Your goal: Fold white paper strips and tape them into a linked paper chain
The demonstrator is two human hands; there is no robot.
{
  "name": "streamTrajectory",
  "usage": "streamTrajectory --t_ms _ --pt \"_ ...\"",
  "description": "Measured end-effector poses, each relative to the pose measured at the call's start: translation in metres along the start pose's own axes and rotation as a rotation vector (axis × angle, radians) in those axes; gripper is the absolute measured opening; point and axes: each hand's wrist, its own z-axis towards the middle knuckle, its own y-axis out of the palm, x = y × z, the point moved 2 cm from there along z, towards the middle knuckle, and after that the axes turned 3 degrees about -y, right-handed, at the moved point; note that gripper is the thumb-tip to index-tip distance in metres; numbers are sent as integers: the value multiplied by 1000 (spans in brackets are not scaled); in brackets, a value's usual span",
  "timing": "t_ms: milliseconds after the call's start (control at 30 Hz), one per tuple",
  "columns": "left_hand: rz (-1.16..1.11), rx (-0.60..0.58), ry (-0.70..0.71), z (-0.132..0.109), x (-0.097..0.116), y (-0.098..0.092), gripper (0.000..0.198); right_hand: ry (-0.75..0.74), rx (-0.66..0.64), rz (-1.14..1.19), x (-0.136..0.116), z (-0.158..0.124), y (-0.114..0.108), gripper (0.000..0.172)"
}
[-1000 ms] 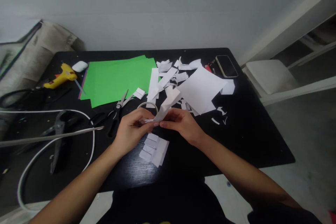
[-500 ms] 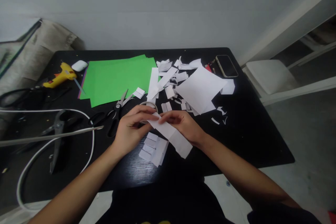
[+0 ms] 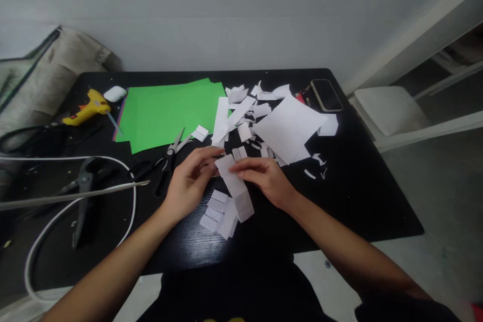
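Observation:
Both hands hold one white paper strip over the near middle of the black table. My left hand pinches its upper left edge. My right hand grips its right side with fingers pressed on it. The strip's lower end hangs toward me, over a small pile of cut white paper rectangles lying on the table. A roll of clear tape lies mostly hidden behind my left fingers.
Scissors lie left of my hands beside green paper sheets. White paper scraps and a larger white sheet lie behind. A phone, yellow glue gun, pliers and white cable are around.
The strip pointed up and away, then was swung down toward me. It now looks shorter and more upright between my hands, which stayed almost in place.

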Motion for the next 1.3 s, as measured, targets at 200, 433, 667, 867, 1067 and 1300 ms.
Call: streamTrajectory --t_ms 200,433,667,867,1067,1300 --pt "-227 11 -157 0 -3 5 26 -61 96 -25 1 0 0 15" --pt "-332 -155 -236 -5 -1 12 33 -148 186 12 1 1 1 27" --pt "-321 -179 -245 -5 -3 14 27 -182 210 -55 -3 0 2 20" --pt "-225 -177 -193 -6 4 11 18 -225 199 -137 -2 0 1 13" --pt "-182 -216 -172 -6 11 8 12 -312 172 -284 -6 -3 2 16" --pt "-292 -210 -122 -6 12 2 30 -334 82 -271 0 -5 4 22"
